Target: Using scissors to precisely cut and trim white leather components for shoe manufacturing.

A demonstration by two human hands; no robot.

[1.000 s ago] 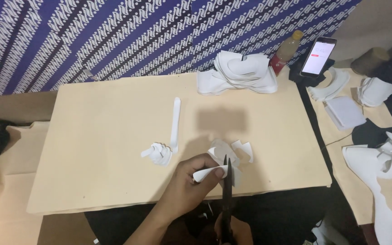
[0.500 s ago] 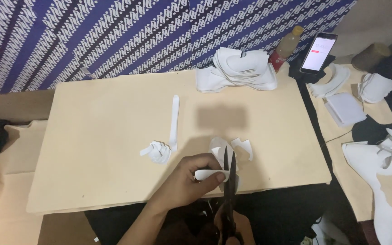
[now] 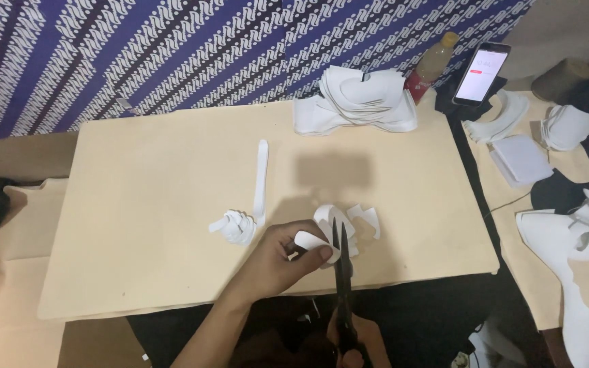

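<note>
My left hand (image 3: 282, 257) pinches a small curved white piece (image 3: 313, 242) over the near edge of the beige board (image 3: 172, 170). My right hand (image 3: 351, 344), mostly out of frame at the bottom, grips black scissors (image 3: 341, 272) whose blades point away from me and touch the white piece. Several cut white pieces (image 3: 356, 219) lie just beyond the blades. A small stack of white cut shapes (image 3: 234, 226) sits to the left of my hand, with a long white strip (image 3: 261, 176) behind it.
A pile of white cut sheets (image 3: 359, 99) lies at the board's far edge. A bottle (image 3: 429, 65) and a lit phone (image 3: 482, 72) stand at the far right. More white pieces (image 3: 519, 158) lie on the right. Patterned blue cloth (image 3: 172, 48) hangs behind.
My left hand has kept the white piece and shifted slightly on it. The scissors have pushed a little further forward into the piece.
</note>
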